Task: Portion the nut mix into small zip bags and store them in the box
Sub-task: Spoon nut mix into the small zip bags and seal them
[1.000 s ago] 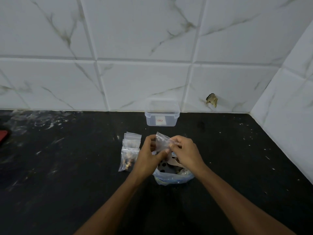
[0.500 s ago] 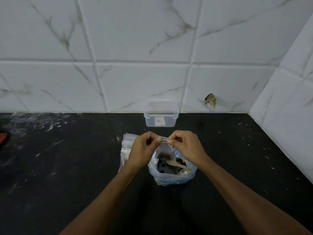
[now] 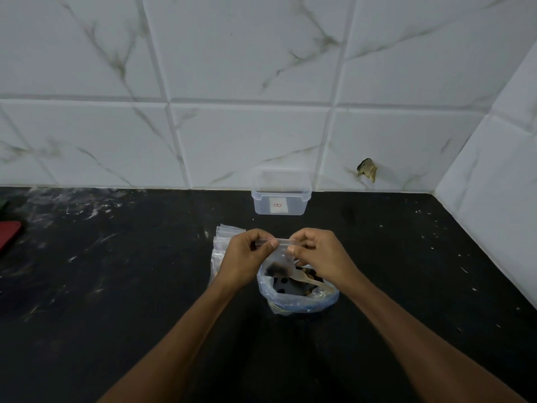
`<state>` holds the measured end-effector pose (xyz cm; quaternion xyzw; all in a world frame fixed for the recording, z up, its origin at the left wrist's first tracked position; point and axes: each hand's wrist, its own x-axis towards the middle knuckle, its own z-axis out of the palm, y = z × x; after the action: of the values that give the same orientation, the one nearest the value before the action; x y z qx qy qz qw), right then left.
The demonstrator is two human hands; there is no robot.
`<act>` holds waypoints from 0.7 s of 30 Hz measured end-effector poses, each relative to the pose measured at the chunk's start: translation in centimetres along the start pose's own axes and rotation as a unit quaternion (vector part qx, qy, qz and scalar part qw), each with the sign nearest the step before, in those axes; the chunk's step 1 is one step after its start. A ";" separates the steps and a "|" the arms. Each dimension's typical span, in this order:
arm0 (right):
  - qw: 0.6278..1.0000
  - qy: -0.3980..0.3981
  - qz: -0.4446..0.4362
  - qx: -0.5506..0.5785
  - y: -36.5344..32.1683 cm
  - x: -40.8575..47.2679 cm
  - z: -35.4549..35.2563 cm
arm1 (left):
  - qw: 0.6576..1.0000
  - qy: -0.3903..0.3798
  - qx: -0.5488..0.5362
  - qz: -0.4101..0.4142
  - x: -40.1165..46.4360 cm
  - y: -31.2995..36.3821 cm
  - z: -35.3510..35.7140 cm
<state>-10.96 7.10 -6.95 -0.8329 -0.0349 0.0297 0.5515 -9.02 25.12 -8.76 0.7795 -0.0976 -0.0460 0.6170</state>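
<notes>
A small clear zip bag with dark nuts at its bottom hangs between my hands. My left hand pinches the left end of its zip strip and my right hand pinches the right end. Under it sits the large bluish bag of nut mix on the black counter, with a pale spoon lying inside. To the left, partly hidden by my left hand, lies a pile of small zip bags. The clear plastic box stands open at the wall, behind my hands.
A black counter runs to white marble-look tiled walls at the back and right. A red object lies at the far left edge. A chipped hole marks the back wall. White specks dot the counter.
The small bag turned from upright and open to hanging flat with nuts inside. Both hands shifted to the ends of its zip strip, then spread slightly along it.
</notes>
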 end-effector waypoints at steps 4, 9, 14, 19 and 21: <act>0.999 0.004 0.013 0.030 -0.1 0.0 0.1 | 1.000 0.006 0.011 0.013 -0.3 0.2 -0.4; 0.999 0.016 0.022 0.020 0.0 0.2 0.4 | 1.000 -0.019 0.005 0.006 -0.2 0.2 -0.7; 0.999 0.003 0.014 0.029 -0.2 0.1 0.1 | 0.999 -0.018 0.042 0.019 0.1 0.3 -0.9; 0.997 0.053 0.016 0.050 0.3 0.2 0.4 | 1.000 -0.015 0.017 0.021 0.2 0.3 -0.7; 0.996 0.047 0.027 0.070 0.3 0.2 0.2 | 1.000 -0.006 -0.022 0.002 0.2 0.1 -1.1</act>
<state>-10.80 7.23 -7.29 -0.7936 0.0159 0.0078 0.6082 -8.65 26.13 -8.42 0.7651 -0.1019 -0.0517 0.6337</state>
